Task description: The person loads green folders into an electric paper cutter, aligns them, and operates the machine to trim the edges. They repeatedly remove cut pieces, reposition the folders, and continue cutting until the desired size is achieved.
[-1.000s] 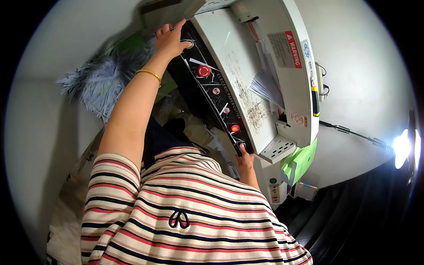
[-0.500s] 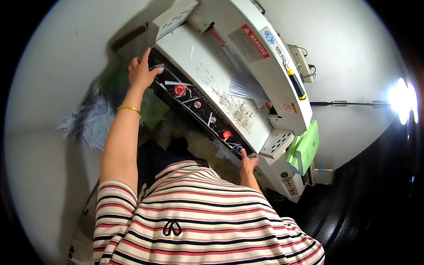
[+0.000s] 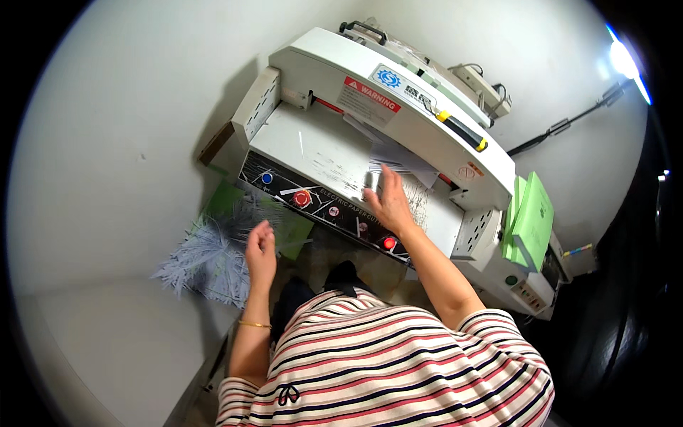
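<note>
An electric paper cutter [image 3: 334, 139] stands before me with a white bed. A stack of white paper sheets [image 3: 407, 158] lies partly under its crossbar. Over the bed, just in front of the stack, my right hand [image 3: 391, 206] reaches with fingers apart and nothing in them. My left hand [image 3: 261, 255] hangs in the air below the front panel, empty, its fingers loosely bent. On the black panel sit a blue button [image 3: 267, 178], a red mushroom button [image 3: 302, 198] and a lit red button [image 3: 389, 243]. The right end of the panel is hidden by my right forearm.
A heap of shredded paper strips [image 3: 206, 267] lies at the left below the machine. Green booklets [image 3: 530, 224] stand at its right side. A yellow-and-black utility knife [image 3: 462, 132] rests on the crossbar. A lamp [image 3: 627, 62] shines at the far right.
Both hands have left the buttons at the panel's two ends. My right hand has moved up over the bed towards the paper; my left has drawn back. The view has shifted.
</note>
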{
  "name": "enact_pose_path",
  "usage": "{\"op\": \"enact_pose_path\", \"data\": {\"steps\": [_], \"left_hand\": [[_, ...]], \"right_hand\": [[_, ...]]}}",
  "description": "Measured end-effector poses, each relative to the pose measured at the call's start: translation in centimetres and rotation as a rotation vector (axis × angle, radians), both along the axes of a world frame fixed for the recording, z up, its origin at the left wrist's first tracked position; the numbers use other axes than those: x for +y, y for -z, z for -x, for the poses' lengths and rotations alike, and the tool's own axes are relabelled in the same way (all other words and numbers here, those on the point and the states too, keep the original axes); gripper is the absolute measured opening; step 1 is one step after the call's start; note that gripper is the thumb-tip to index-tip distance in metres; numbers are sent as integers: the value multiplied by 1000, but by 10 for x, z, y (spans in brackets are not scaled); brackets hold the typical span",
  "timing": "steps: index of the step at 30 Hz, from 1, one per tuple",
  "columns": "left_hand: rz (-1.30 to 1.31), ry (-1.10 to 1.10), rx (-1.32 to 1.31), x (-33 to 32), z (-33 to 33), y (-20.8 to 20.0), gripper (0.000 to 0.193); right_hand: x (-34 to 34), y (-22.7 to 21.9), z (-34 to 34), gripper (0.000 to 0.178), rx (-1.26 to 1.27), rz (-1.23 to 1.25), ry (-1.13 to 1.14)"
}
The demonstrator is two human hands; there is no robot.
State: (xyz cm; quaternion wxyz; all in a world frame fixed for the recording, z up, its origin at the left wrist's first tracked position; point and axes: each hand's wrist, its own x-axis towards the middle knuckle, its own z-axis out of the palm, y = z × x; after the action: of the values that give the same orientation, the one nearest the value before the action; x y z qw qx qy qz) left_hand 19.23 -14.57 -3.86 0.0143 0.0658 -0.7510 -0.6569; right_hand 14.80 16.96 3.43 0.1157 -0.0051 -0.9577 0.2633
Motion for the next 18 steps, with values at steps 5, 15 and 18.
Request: {"op": "enact_pose_path", "data": {"steps": [5, 15, 18], "left_hand": [[-28, 143, -107, -1, -35, 2, 29], [-12, 313, -48, -30, -30, -9, 45], [108, 286, 176, -28, -40, -14, 77]], "right_hand": [[2, -12, 14, 69, 25, -345, 166], [-90, -51, -28, 63, -222, 420, -40], [-165, -87, -66, 49, -563, 1239, -182]]}}
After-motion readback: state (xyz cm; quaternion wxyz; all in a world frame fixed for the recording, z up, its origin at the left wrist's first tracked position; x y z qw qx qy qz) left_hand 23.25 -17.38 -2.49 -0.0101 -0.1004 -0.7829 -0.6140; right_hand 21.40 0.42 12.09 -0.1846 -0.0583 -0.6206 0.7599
